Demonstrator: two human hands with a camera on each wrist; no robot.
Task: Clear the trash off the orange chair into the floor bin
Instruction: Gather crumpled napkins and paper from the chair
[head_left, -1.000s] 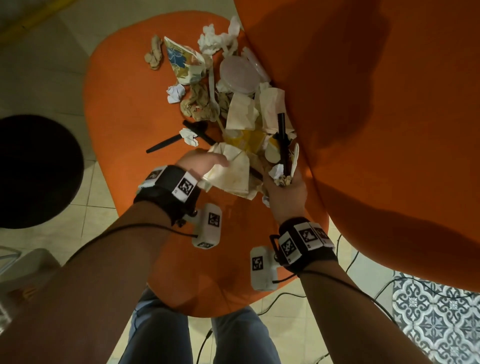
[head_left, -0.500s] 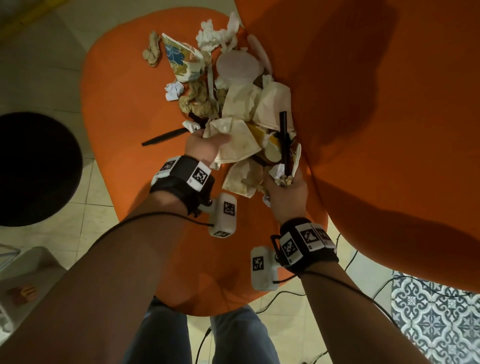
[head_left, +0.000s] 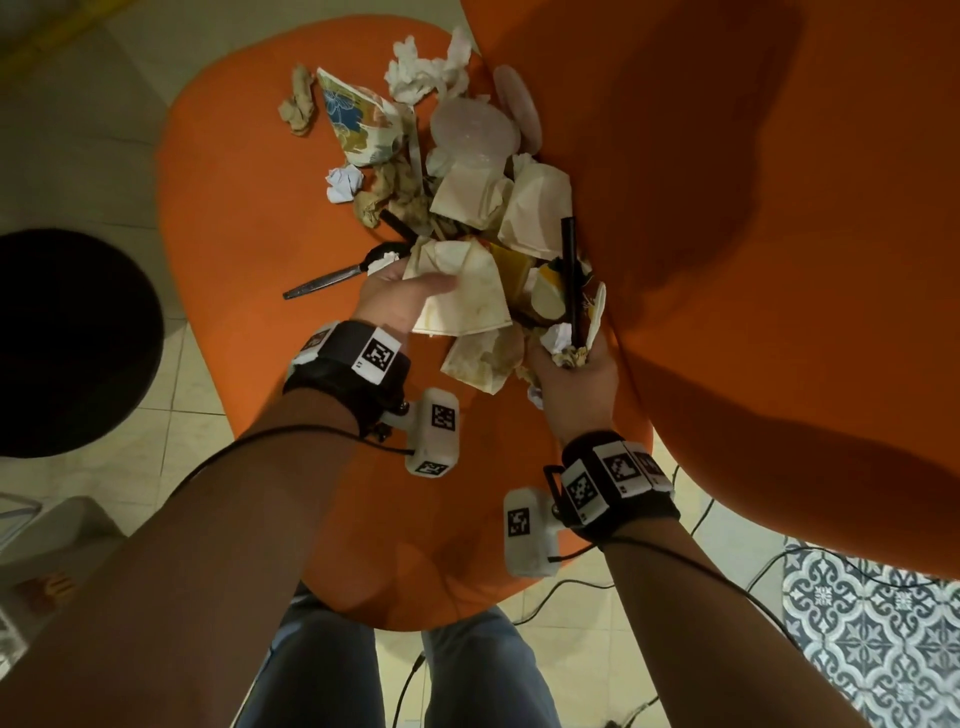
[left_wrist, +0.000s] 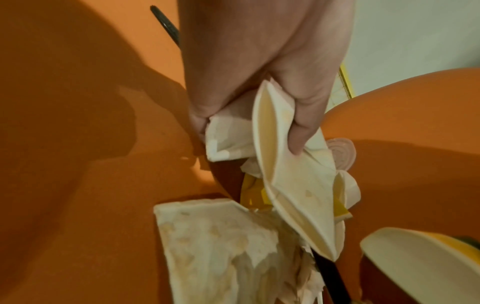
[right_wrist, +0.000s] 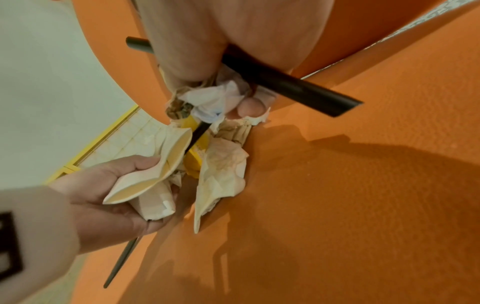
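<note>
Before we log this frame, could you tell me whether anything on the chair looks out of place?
Yes: a black plastic knife lies apart from the heap of crumpled paper trash on the orange chair seat, its handle pointing outward.

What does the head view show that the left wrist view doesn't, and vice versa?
Head only: the black floor bin, the flowered paper cup, the right hand gripping a black straw with crumpled scraps, both wrist bands.
Left wrist only: the open inside of the flattened paper cup, with the thumb pressing its outer face.
Both: the left hand holding that cup, the stained napkin below it, the orange chair.
</note>
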